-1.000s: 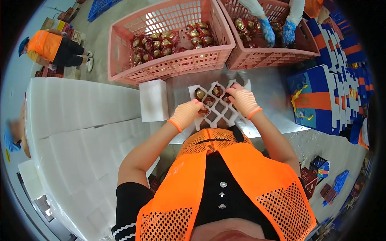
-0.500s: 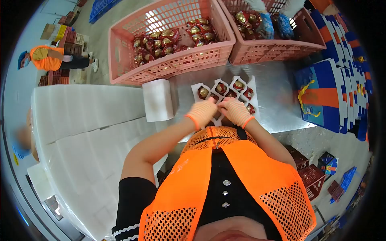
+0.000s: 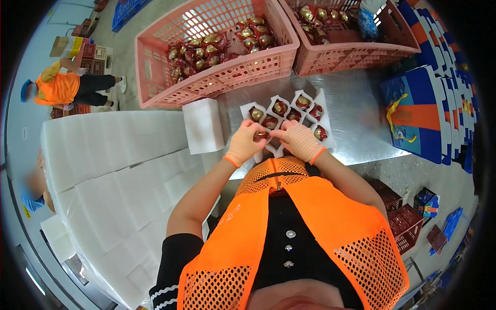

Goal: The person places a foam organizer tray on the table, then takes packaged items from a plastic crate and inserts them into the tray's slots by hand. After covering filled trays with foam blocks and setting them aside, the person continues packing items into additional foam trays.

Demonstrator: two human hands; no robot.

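A white foam tray (image 3: 321, 99) with cut-out cells lies on the metal table. Several gold balls in red wrappers sit in its cells, one gold ball (image 3: 256, 114) at the far left corner. Over the tray's near left part, my left hand (image 3: 245, 144), in a striped knit glove with bare fingertips, grips a gold-and-red wrapped ball (image 3: 261, 136). My right hand (image 3: 302, 140), gloved the same way, has its fingertips pinched together at the right edge of that ball. Whether they hold its wrapper or only touch it is hard to see.
Two pink crates (image 3: 217, 77) (image 3: 356, 56) with wrapped balls stand behind the tray. A white foam block (image 3: 202, 126) is left of it, beside a big stack of foam (image 3: 119, 170). Blue-and-orange boxes (image 3: 413, 119) stand at right. A person in an orange vest (image 3: 58, 89) is at far left.
My hands have drawn slightly apart and to the left, so the wrapped ball now shows at my left fingertips. The camera view has shifted a little. The person in the background has moved an arm.
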